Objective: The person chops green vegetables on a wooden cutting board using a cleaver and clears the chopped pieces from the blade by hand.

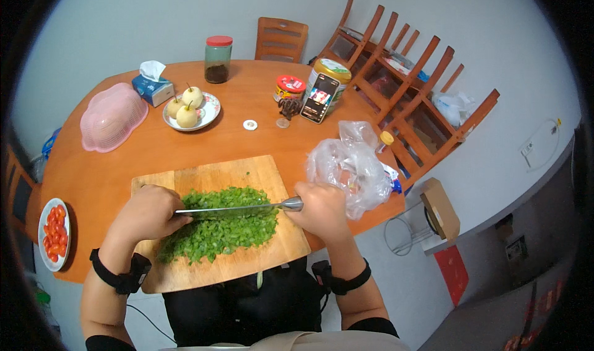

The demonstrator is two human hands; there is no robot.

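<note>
A wide kitchen knife (232,209) lies across a bed of finely chopped green vegetable (227,235), its spine turned up towards me. My right hand (322,210) is closed around the metal handle. At the other end, my left hand (151,212) grips the tip of the blade between thumb and fingers. Beneath the greens is a wooden cutting board (287,242), set at a slant and reaching past the table's near edge. Part of the blade's lower edge is hidden among the green pieces.
A crumpled clear plastic bag (325,161) sits right of the board. At far left stands a plate of halved cherry tomatoes (55,232). Behind are a pink basket (113,119), pears (187,116) on a plate, a jar (218,58) and a phone (320,98) leaning on a can.
</note>
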